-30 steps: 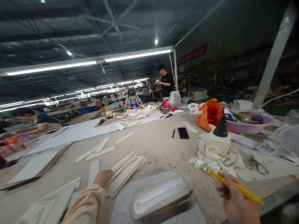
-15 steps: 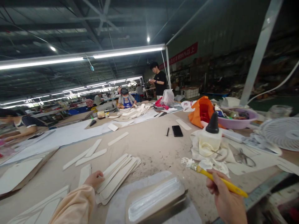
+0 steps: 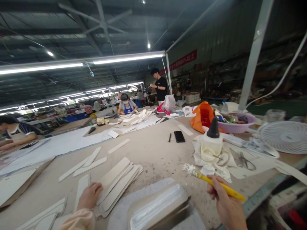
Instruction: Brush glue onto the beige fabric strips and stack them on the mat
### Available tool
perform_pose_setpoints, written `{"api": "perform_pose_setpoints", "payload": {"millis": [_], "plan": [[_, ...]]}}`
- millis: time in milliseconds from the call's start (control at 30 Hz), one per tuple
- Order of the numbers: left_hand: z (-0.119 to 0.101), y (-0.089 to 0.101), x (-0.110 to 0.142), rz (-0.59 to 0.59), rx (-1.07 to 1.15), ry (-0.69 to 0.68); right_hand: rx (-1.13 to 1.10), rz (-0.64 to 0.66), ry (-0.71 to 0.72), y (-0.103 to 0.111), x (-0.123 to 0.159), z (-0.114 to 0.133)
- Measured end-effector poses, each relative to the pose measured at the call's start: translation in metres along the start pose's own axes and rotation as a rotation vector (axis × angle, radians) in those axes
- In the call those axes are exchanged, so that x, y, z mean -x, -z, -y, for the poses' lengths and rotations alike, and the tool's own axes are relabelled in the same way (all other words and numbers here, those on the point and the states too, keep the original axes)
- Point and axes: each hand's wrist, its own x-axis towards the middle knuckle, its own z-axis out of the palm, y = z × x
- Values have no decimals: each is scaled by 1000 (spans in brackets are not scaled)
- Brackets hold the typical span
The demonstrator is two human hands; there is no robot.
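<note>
Yellow brush (image 3: 203, 178) in right hand (image 3: 227, 204), left hand (image 3: 88, 195) at pale fanned strips (image 3: 120, 187).

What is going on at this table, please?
The person's right hand holds a yellow-handled paintbrush with white-coated bristles. The left hand is at the near-left side of a fanned stack of pale strips. Between the hands, a piece with a glossy white coating lies over a pale sheet. Beyond the paintbrush stands a black-capped bottle.
</note>
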Motion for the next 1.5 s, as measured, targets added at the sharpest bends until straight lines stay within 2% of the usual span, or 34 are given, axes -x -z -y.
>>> {"api": "perform_pose_setpoints", "payload": {"millis": [200, 367, 467, 567, 667, 767, 867, 933, 1067, 1167, 1267, 1333, 1433, 1500], "plan": [[0, 16, 6, -24, 79, 166, 26, 29, 5, -1, 3, 1], [-13, 41, 15, -20, 162, 198, 17, 13, 37, -3, 6, -1], [-40, 65, 36, -75, 321, 137, -36, 3, 78, -5, 8, 1], [-77, 90, 67, -70, 422, 36, -81, 27, 129, -9, 11, 4], [-110, 107, 100, 32, 476, -6, -73, 113, 171, -16, 16, 4], [-131, 106, 127, 167, 563, -23, -82, 227, 193, -21, 21, 1], [-149, 93, 147, 292, 629, -16, -141, 348, 181, -24, 27, -2], [-162, 83, 156, 362, 656, 1, -198, 405, 123, -25, 31, -2], [-182, 70, 166, 475, 736, 50, -206, 384, 51, -28, 36, 2], [-184, 68, 165, 570, 791, 77, -102, 334, 105, -35, 36, 5], [-181, 78, 157, 652, 891, 90, 15, 273, 195, -42, 30, 11], [-180, 87, 148, 644, 976, 84, 109, 248, 275, -47, 23, 18], [-182, 97, 133, 539, 1019, 115, 235, 243, 352, -50, 13, 28], [-184, 97, 124, 483, 986, 147, 298, 251, 369, -51, 9, 30]]}}
